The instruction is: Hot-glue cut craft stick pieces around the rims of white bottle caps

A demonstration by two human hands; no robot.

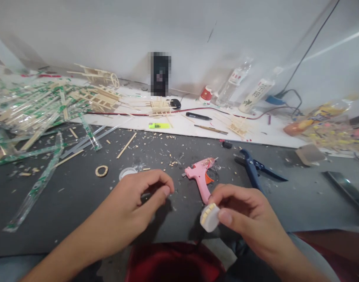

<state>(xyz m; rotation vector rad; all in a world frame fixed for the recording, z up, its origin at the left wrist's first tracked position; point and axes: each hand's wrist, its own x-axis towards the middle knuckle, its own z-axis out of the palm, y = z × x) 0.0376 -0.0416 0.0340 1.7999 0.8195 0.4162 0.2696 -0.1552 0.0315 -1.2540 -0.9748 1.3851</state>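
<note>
My right hand [241,213] pinches a round whitish disc [209,220] with small pale wooden pieces along its edge, held just over the table's near edge. My left hand [147,199] hovers over the dark tabletop with thumb and forefinger curved and a gap between them; I see nothing in it. A pink glue gun [200,176] lies between the hands, its handle end close to my right fingers. Behind my left hand is a white round lid [128,172], partly covered by it. A small wooden ring [101,170] rests further left.
Plastic-wrapped wooden sticks [32,105] are heaped at the left. Small wooden cart models [160,106] stand along the white board at the back. Blue pliers [251,168] lie right of the glue gun. Bottles [257,94] and a paper cup [206,95] stand near the wall.
</note>
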